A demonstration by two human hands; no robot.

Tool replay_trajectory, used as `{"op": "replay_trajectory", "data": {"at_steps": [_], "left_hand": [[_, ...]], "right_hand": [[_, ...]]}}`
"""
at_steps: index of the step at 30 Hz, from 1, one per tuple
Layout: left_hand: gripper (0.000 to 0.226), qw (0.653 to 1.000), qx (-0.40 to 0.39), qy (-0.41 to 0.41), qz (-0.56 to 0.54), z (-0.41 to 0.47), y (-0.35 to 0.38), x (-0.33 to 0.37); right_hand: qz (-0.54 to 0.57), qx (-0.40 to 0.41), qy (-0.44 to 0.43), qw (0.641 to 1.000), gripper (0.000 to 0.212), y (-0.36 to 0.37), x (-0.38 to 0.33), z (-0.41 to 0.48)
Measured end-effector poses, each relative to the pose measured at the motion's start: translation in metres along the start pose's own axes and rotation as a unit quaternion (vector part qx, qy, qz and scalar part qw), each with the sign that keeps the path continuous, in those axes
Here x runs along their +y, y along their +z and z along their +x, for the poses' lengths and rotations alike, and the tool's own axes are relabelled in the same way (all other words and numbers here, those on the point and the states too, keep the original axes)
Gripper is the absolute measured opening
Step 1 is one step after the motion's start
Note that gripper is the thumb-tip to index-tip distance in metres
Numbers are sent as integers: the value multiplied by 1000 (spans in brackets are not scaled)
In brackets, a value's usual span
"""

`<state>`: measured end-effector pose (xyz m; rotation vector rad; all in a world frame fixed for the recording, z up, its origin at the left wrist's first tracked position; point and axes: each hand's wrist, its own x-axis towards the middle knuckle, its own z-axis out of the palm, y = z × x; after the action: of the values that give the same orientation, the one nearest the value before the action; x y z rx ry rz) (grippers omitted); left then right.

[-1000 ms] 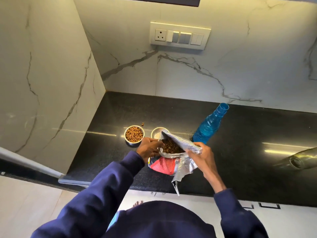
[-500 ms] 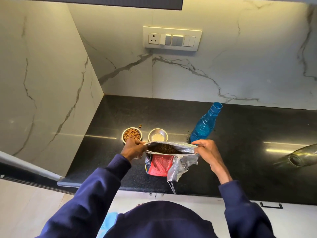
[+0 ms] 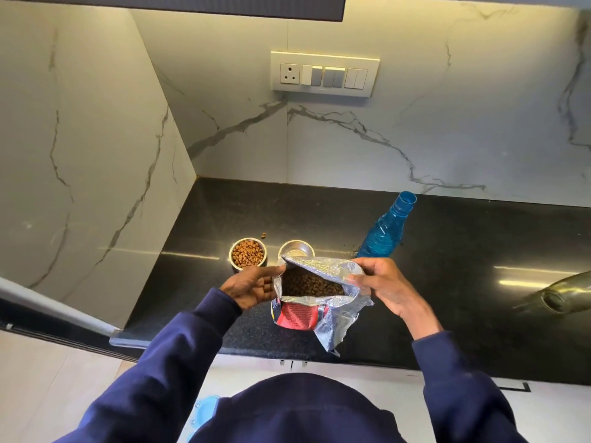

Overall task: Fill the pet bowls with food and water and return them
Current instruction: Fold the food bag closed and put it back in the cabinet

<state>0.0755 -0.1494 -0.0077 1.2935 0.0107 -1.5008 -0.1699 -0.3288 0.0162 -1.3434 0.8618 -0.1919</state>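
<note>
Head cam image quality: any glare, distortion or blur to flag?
Head view: under-cabinet light streaks glare across the black countertop; wide-angle lens bows the walls and counter edge; the metallic object at right is smeared; kibble bowl and food bag look sharp.

Warm, yellowish light falls from under the overhead cabinet (image 3: 179, 4), brightest on the marble wall (image 3: 415, 123) near the switch panel (image 3: 324, 74) and dimmer toward the floor. The polished black table (image 3: 447, 251) throws back thin glare streaks, left of the bowls and at far right. The wide lens bends straight edges at the sides, and the metallic object (image 3: 563, 295) at right looks smeared and soft.
</note>
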Motion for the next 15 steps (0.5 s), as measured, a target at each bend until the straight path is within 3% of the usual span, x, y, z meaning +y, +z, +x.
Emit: {"op": "replay_trajectory", "data": {"at_steps": [3,5,7,9,11,13,15], "left_hand": [[9,996,21,60,67,1,2,0],[8,979,65,131,145,-3,3,5],[16,932,134,223,252,-8,8,12],[26,874,182,297,340,-11,14,16],[30,851,180,327,369,-14,20,14],[30,851,160,323,381,-15,23,10],[26,865,140,306,373,-13,23,7]], "right_hand": [[-139,99,-41,985,32,10,-7,0],[-278,183,-98,938,26,15,-13,0],[-368,245,-157,883,20,18,-18,0],[-393,278,-175,859,14,22,-22,-1],[-368,283,-155,872,15,28,-23,-2],[-289,243,-124,918,22,35,-25,-2],[-130,176,-88,972,34,37,-25,-3]]}}
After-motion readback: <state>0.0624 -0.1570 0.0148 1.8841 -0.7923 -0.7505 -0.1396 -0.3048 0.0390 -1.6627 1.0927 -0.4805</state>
